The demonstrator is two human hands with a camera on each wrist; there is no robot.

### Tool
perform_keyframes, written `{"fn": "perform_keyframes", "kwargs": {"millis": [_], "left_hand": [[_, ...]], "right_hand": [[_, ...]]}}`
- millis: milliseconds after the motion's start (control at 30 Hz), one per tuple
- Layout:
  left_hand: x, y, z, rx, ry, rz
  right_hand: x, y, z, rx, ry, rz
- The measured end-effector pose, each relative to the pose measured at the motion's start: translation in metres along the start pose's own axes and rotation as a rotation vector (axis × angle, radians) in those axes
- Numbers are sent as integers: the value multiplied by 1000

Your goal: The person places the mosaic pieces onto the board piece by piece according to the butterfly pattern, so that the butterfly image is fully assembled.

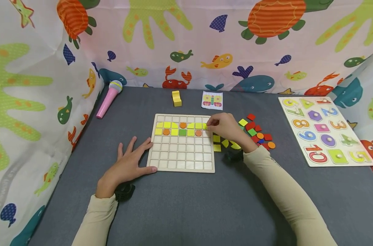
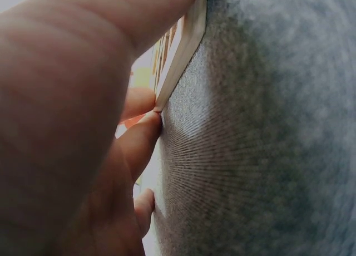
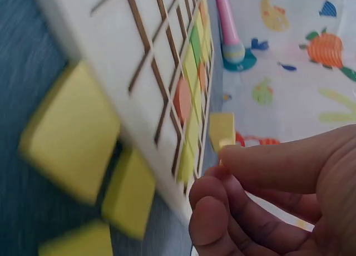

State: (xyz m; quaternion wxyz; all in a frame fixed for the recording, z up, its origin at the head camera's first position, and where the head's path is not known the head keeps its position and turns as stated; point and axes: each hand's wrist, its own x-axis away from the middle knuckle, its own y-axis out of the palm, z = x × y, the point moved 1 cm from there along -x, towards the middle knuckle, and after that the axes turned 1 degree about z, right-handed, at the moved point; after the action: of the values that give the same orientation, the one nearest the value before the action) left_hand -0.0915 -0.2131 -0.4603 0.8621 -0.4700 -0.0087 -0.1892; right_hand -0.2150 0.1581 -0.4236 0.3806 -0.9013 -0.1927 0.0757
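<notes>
A wooden grid board (image 1: 181, 155) lies flat, with yellow tiles (image 1: 174, 132), orange discs (image 1: 166, 132) and a green tile (image 1: 182, 132) in its second and third rows. My left hand (image 1: 125, 169) is spread at the board's left side, its thumb by the lower left corner and fingertips against the edge. Over the upper right corner, my right hand (image 1: 225, 127) pinches a small piece between thumb and forefinger; the fingers hide nearly all of it. Loose yellow tiles (image 3: 72, 133) lie beside the board's right edge.
Red, green, orange and blue pieces (image 1: 267, 137) lie scattered right of the board. Behind it are a yellow block (image 1: 176, 98) and a butterfly pattern card (image 1: 212, 100). A pink toy microphone (image 1: 108, 100) lies back left; a number puzzle board (image 1: 325, 133) lies at right.
</notes>
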Motion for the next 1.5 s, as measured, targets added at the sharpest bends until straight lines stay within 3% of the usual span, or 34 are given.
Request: {"fn": "perform_keyframes", "kwargs": {"millis": [367,600,800,1067,1300,1500], "left_hand": [[1,-1,-2,-11,-2,-1],[1,0,-4,-12,3,5],[2,-1,-4,-15,-3,4],[2,0,-5,-21,-2,-2],[1,0,-3,-19,-2,-1],[1,-1,0,-6,1,-8]], "right_hand": [[13,-44,35,-7,132,92],[25,-60,54,-1,179,67],[34,-63,64,16,167,18],[36,-61,71,83,138,76],[32,-60,74,172,88,76],[30,-62,76,185,104,47]]}}
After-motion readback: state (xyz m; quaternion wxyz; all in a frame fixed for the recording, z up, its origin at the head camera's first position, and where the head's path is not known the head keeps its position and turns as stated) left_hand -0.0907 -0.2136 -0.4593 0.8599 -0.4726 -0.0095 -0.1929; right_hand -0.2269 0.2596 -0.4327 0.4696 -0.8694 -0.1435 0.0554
